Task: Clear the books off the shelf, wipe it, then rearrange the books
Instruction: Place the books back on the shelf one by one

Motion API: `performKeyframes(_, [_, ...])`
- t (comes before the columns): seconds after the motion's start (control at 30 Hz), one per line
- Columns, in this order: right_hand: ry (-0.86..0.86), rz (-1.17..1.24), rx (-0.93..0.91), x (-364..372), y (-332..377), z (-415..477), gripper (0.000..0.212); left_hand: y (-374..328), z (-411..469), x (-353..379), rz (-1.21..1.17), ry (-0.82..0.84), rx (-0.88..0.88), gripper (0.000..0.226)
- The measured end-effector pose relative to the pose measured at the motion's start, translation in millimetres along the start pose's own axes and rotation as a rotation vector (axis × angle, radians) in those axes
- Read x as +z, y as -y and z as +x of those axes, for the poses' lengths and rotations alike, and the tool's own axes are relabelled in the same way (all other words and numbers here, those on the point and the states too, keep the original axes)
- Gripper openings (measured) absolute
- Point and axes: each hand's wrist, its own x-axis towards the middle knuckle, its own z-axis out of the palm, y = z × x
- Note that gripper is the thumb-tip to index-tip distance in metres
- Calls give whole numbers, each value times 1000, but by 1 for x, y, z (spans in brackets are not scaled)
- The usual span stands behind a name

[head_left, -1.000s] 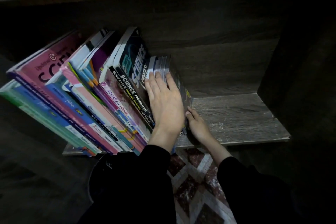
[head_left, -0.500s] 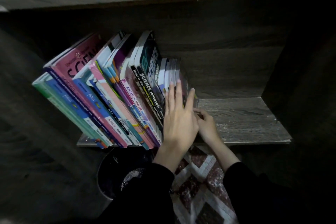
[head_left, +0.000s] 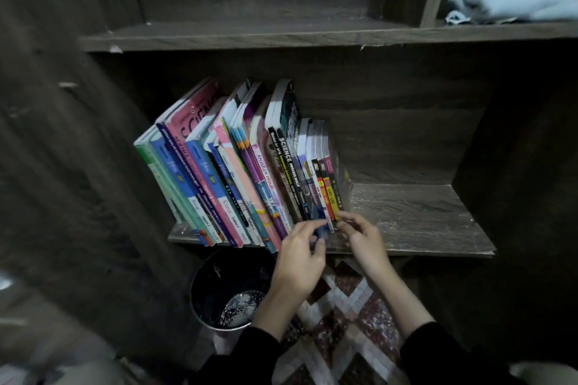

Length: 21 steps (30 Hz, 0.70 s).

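Hard to read: lower end of a slim blue-spined book (head_left: 321, 223), smeared by motion; title not legible.
Hidden: feet of the thin yellow and red spines (head_left: 328, 194), behind the right fingertips; most book covers, with only spines and top corners on show.
Cut off: black sleeves (head_left: 244, 356) at the lower edge, above the wrists.
Left hand (head_left: 298, 262): fingers curled, thumb and forefinger pinching the foot of the slim blue-spined book.
Right hand (head_left: 364, 239): just beside the left hand, fingers half curled, tips against the foot of the yellow and red spines; cannot tell whether gripping or only touching.
Books: row of colourful paperback schoolbooks (head_left: 237, 172), above and to the left of both hands, all leaning left, the slimmest ones nearest the fingers.
Shelf: grey wood-grain shelf board (head_left: 416, 222), front edge just under the fingertips, grain showing to the right of the right hand.
Bin: round dark waste bin (head_left: 206, 287), below and left of the left hand; inside, a pale glittering mass (head_left: 240, 306), kind not made out.
Cloth: folded light blue cloth (head_left: 513, 3), far above and right of the right hand, on the upper shelf board (head_left: 250, 36), clipped by the frame edge.
Floor: red, brown and white patterned covering (head_left: 347, 316), beneath both wrists.
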Motion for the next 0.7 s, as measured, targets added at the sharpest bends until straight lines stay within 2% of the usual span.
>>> performKeyframes(0.43, [-23,143,-113,52,5,-42,34,41,-26,-33,-68,-133,-90,31])
performKeyframes(0.7, [-96,130,-250,75,3,-50,40,62,-21,-31,-120,-332,47,26])
